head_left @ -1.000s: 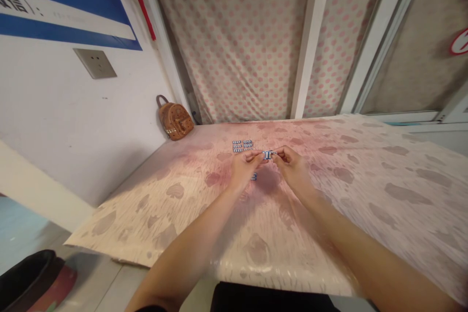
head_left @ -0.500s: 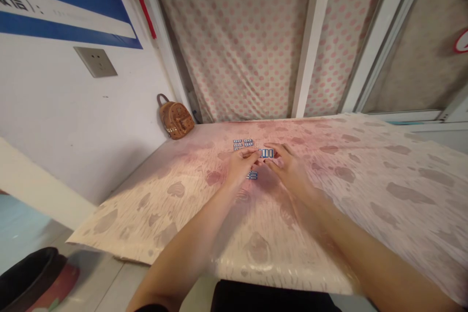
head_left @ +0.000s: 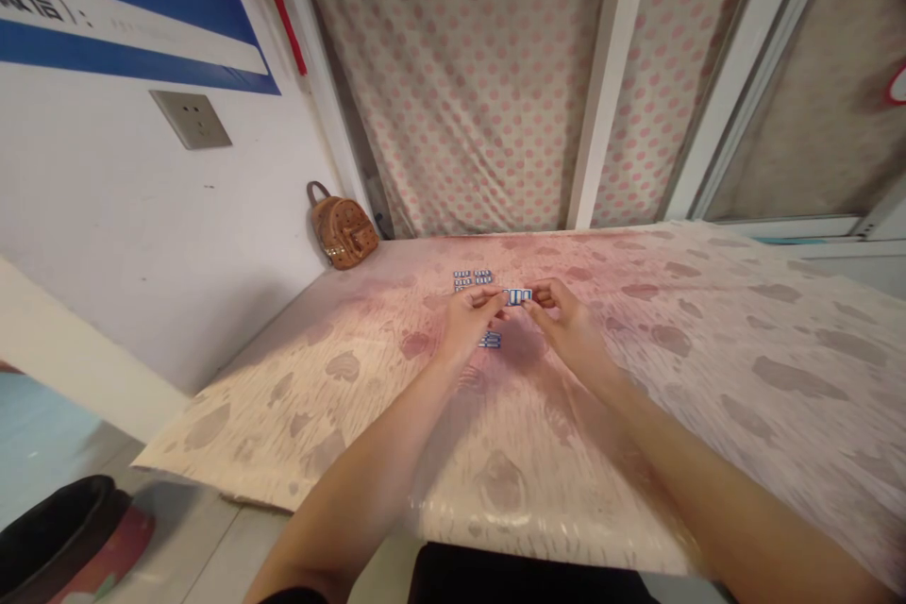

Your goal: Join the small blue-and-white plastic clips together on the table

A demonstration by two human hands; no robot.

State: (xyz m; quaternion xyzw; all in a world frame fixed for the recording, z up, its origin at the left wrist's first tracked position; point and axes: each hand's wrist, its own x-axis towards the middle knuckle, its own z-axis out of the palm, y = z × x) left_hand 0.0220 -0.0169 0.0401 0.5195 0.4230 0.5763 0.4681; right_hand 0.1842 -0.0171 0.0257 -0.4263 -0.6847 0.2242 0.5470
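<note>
A small flat blue-and-white block, marked with pale rectangles, is up between my hands over the table. My left hand pinches its left end, fingers closed. At the other end, my right hand grips the block's right edge between thumb and fingers. Small blue-and-white pieces lie in rows just beyond my left hand, partly covered by it. Another cluster of similar pieces rests below the held block, partly hidden by my left wrist. What exactly these pieces are is too small to tell.
A patterned cloth covers the table. A small brown backpack leans against the wall at the far left corner. A dotted curtain hangs behind the table. On the floor at left stands a dark-rimmed bin.
My right hand's fingers have closed in on the right end of the block, where they were spread around it. The pieces on the table have stayed put.
</note>
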